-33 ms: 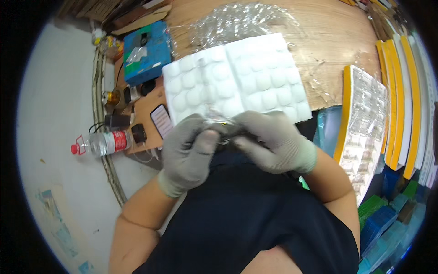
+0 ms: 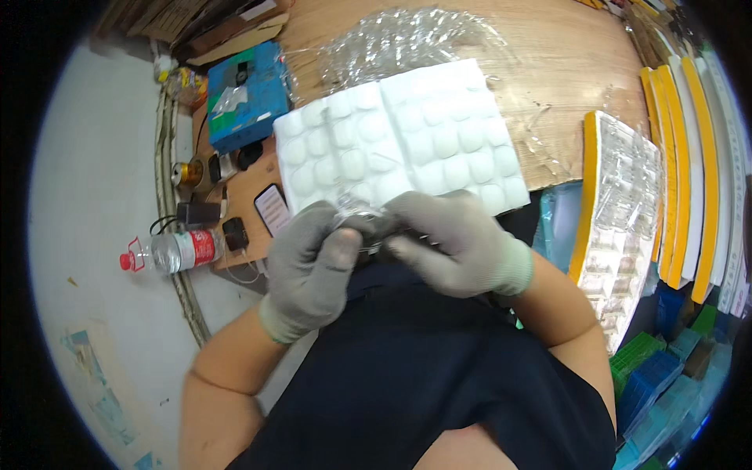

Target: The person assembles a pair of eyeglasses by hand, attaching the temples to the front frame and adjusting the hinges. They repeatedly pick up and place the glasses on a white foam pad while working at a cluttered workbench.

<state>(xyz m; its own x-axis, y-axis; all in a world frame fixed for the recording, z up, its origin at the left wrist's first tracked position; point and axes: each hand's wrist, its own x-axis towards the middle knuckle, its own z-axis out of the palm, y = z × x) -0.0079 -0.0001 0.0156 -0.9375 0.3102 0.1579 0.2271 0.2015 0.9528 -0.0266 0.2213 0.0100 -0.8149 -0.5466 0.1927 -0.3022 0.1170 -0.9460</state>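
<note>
Both my hands wear grey knit gloves and meet in front of my dark shirt, at the near edge of a white padded sheet (image 2: pixel 403 129). Between them is a small shiny object with clear plastic about it (image 2: pixel 362 213); its kind I cannot make out. My left hand (image 2: pixel 309 262) grips it from the left, thumb on the near side. From the right, my right hand (image 2: pixel 462 247) pinches it with thumb and fingers, which partly hide it. The white sheet has rows of rounded bumps and a crease down its middle.
Crumpled clear plastic packaging (image 2: pixel 411 39) lies behind the sheet. A blue box (image 2: pixel 262 94), a phone (image 2: pixel 272 209) and a bottle with a red cap (image 2: pixel 180 251) are at left. A yellow-edged clear tray (image 2: pixel 619 211) leans at right, beside stacked yellow-and-white panels (image 2: pixel 674 172) and plastic baskets (image 2: pixel 650 376).
The whole view has shifted slightly, so the table and both hands appear a little farther left. My hands keep their grip on the small shiny object.
</note>
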